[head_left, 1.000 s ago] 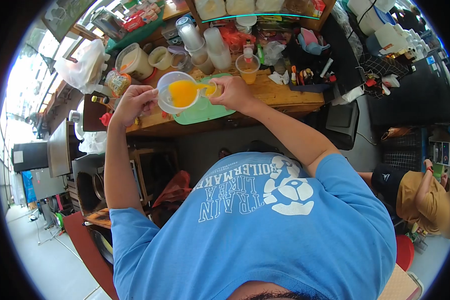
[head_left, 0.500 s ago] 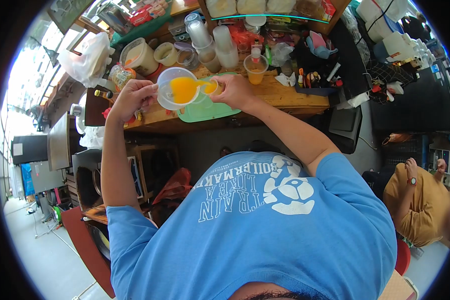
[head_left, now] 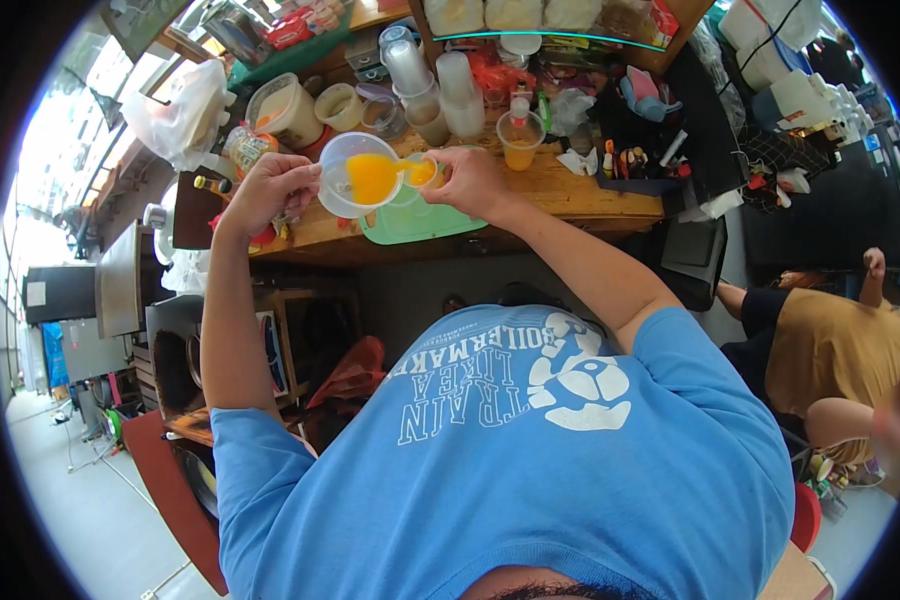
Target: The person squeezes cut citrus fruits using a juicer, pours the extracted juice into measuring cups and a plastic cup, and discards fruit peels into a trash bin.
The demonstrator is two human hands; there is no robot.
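Observation:
My left hand [head_left: 275,192] pinches the rim of a clear plastic container [head_left: 338,172], tilted to the right, with orange liquid [head_left: 372,180] inside. The liquid runs over its edge into a small clear cup [head_left: 425,172], round which the fingers of my right hand [head_left: 467,183] are closed. Both vessels are held above a pale green tray [head_left: 420,222] at the front edge of the wooden counter [head_left: 580,200]. Behind my right hand stands another clear cup [head_left: 520,150] with orange liquid in it.
Stacked plastic cups [head_left: 460,95] and tubs [head_left: 285,110] line the counter's back. A white plastic bag [head_left: 178,115] hangs at the left. Markers and small items fill a dark holder [head_left: 638,180] at the right. A person in a mustard shirt [head_left: 830,345] is at the far right.
The container and small cup stay together over the tray, with liquid still flowing. The view has shifted slightly, moving the counter items rightward. The person at the right has changed posture.

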